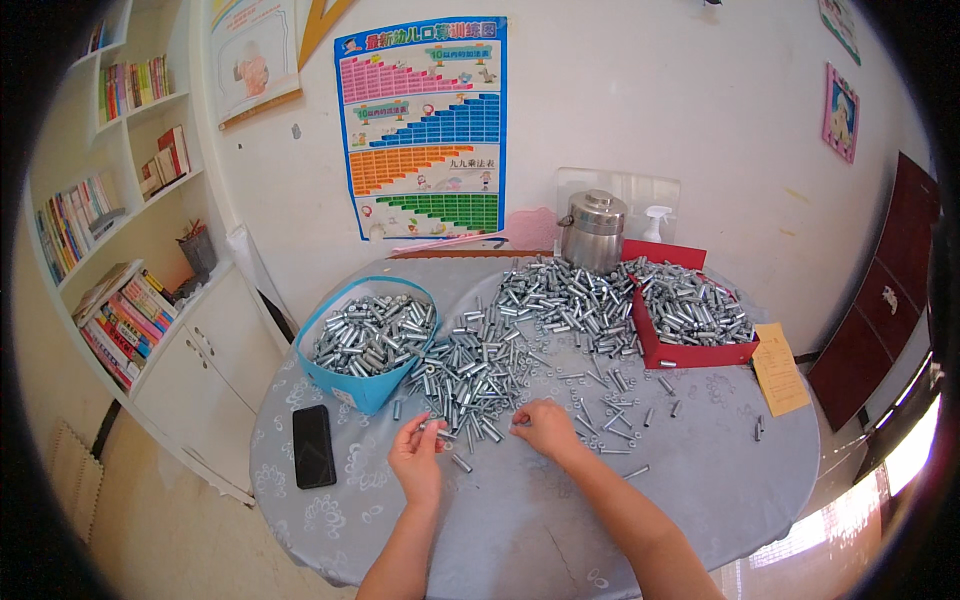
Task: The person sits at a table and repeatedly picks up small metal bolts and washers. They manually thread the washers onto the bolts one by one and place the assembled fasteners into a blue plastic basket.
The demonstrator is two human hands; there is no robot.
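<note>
A big heap of small silver metal bolts and sleeves point(520, 330) spreads over the round grey table point(700, 480). My left hand point(416, 460) pinches one small metal piece point(432, 427) between thumb and fingers at the heap's near edge. My right hand point(545, 428) rests on the table just to its right, fingertips closed on a small metal part I can barely make out. A blue bin point(362, 392) at the left holds several finished pieces. A red box point(690, 350) at the right is full of the same parts.
A black phone point(313, 445) lies at the table's left edge. A steel canister point(593, 230) and a spray bottle point(655, 222) stand at the back by the wall. A yellow paper point(780, 368) lies at the right. White bookshelves point(130, 250) stand to the left.
</note>
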